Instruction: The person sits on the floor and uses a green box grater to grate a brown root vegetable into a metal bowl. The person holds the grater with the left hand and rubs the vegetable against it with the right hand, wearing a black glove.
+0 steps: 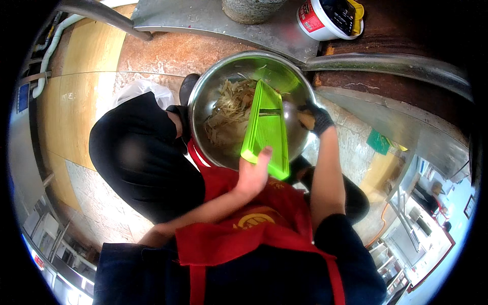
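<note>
My bare left hand (255,171) grips the near end of a bright green mandoline slicer (268,133), its thumb on the top face. The slicer tilts over a large stainless steel bowl (202,95), and a dark blade slot crosses it partway up. Inside the bowl lies a heap of pale, thin vegetable shreds (227,108), partly covered by the slicer. In a dark glove, my right hand (322,117) holds a brown piece of root vegetable (306,119) at the bowl's right side, apart from the slicer. Its exact kind cannot be told.
Beyond the bowl is a steel shelf (183,15) bearing a round grey container (251,9) and a white bucket (328,23) with dark and yellow things. Metal table legs (389,65) flank it. A clear plastic bag (145,91) lies on the floor; a green pad (377,141) is at right.
</note>
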